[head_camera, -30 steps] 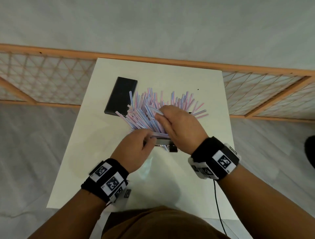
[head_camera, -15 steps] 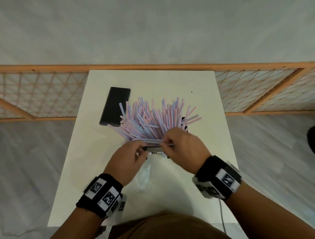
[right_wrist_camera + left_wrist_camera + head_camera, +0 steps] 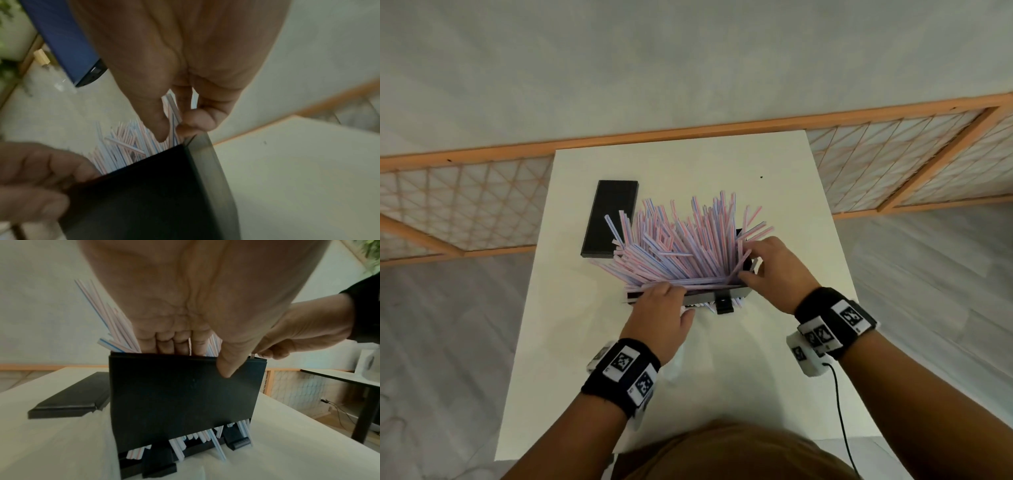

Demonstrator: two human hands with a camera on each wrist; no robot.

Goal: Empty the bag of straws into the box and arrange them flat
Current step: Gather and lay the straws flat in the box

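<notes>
Your left hand (image 3: 661,315) grips the near wall of the black box (image 3: 180,399) on the counter (image 3: 774,377), fingers hooked inside. Your right hand (image 3: 774,270) pinches straws (image 3: 681,250) at its right end, where they stand fanned out.

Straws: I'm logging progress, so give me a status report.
Left hand grips box front wall. Right hand pinches straws at right end. Straws fanned upright, not flat. Black lid lies clear, left.

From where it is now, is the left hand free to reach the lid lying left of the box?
Probably yes. The left hand grips the box front wall, but the lid lies flat just beyond, with bare table between; only splayed straws overhang its near corner.
</notes>
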